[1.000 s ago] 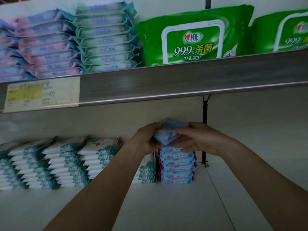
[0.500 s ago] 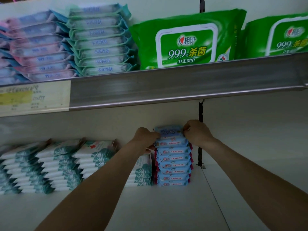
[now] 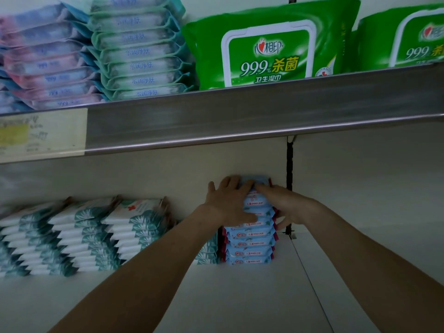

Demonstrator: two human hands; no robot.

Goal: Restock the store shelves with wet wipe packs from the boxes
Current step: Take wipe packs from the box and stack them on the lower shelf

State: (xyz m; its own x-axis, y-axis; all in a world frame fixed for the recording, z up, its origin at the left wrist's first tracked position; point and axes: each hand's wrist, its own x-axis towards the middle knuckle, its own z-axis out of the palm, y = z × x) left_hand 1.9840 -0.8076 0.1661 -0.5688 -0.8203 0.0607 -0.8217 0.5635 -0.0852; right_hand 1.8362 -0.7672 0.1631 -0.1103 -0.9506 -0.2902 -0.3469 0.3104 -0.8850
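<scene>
Stack of small blue wet wipe packs (image 3: 249,242) stood at the back of the lower shelf (image 3: 240,299), left hand (image 3: 229,200) and right hand (image 3: 284,205) pressing flat-fingered on its top (soft, light, slick packs, probably best pinched by their short ends).

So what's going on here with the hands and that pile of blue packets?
A person is stocking a store shelf. Both bare hands are on a stack of small light-blue wet wipe packs standing on the white lower shelf. The left hand lies flat over the stack's top and front. The right hand rests against its upper right side, as if squaring it up. Stacks of teal-and-white packs sit to the left, and big green packs stand on the shelf above.
</scene>
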